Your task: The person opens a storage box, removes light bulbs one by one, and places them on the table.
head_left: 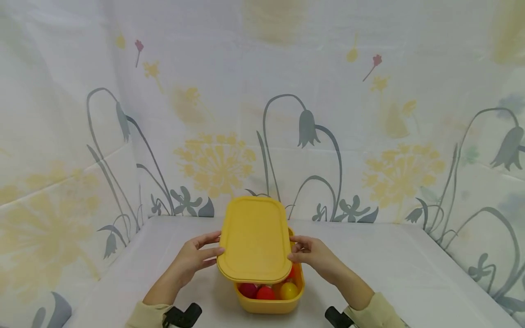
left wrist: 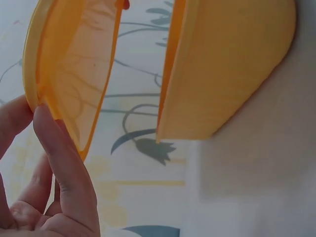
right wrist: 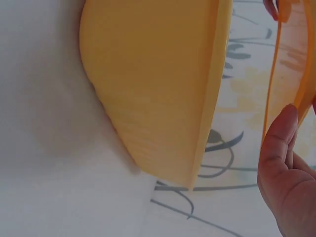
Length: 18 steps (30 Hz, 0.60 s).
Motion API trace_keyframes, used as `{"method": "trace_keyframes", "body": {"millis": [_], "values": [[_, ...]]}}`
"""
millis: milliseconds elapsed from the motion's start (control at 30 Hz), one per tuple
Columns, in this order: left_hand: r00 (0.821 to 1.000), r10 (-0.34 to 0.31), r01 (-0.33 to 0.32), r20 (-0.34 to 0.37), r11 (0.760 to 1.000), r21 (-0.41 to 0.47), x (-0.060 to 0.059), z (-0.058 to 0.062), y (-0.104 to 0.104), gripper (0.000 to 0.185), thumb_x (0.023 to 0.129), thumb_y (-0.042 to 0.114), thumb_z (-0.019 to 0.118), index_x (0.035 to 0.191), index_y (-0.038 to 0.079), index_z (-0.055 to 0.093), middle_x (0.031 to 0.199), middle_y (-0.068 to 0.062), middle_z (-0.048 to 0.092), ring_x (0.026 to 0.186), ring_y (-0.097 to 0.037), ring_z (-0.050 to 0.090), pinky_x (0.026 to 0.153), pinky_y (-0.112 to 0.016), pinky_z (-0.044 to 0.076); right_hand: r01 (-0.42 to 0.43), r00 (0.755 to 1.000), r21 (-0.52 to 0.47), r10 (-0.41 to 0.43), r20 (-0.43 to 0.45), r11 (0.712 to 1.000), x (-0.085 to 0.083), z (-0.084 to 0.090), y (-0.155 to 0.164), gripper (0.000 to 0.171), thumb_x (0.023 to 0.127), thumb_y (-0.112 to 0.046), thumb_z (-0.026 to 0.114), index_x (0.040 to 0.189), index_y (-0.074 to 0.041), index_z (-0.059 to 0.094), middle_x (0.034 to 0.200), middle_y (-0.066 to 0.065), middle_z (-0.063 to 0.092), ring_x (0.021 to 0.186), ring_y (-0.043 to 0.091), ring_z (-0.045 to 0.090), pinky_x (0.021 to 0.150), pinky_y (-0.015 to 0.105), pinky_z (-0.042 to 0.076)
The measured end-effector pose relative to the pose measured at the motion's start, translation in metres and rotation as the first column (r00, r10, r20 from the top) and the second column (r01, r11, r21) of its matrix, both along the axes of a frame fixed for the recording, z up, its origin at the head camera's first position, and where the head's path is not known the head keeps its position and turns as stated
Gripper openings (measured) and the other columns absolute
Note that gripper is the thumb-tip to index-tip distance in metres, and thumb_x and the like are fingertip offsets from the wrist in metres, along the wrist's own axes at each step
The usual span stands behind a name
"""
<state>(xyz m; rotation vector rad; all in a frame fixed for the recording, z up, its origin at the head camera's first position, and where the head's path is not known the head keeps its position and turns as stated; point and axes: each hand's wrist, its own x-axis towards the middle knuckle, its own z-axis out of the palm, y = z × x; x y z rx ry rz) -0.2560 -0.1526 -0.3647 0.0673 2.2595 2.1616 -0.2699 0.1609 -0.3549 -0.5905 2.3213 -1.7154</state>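
Held between both hands: a yellow lid (head_left: 254, 239), lifted and tilted above a yellow box (head_left: 270, 300) standing on the white table (head_left: 410, 273). Left hand (head_left: 197, 257) at the lid's left edge, fingers pinching the rim; seen from the left wrist, fingertips (left wrist: 49, 128) touching the lid's thin edge (left wrist: 74, 74), with the box wall (left wrist: 227, 64) just beside. Right hand (head_left: 313, 255) at the lid's right edge, fingers curled onto the rim; seen from the right wrist, thumb tip (right wrist: 284, 126) against the lid's edge (right wrist: 291, 74), near the box (right wrist: 158, 84). Visible under the raised lid, inside the box: red balls (head_left: 258, 291) and a yellow ball (head_left: 289, 290). Behind, a flower-printed cloth (head_left: 205, 136).
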Motion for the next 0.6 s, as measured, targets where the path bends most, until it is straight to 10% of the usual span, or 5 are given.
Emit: {"method": "trace_keyframes", "body": {"millis": [600], "values": [[0.999,-0.036,0.036,-0.001,0.998,-0.059,0.002,0.012,-0.044,0.060,0.084,0.019,0.070,0.135,-0.002,0.045,0.133,-0.018,0.048,0.100,-0.018,0.060,0.084,-0.037,0.049,0.058,0.998,-0.102,-0.057,0.015,0.993,0.001,0.003,-0.045,0.056,0.084,-0.010,0.069,0.130,0.011,0.044,0.089,0.008,0.054,0.082,0.018,0.055,0.077,0.027,0.050]]}}
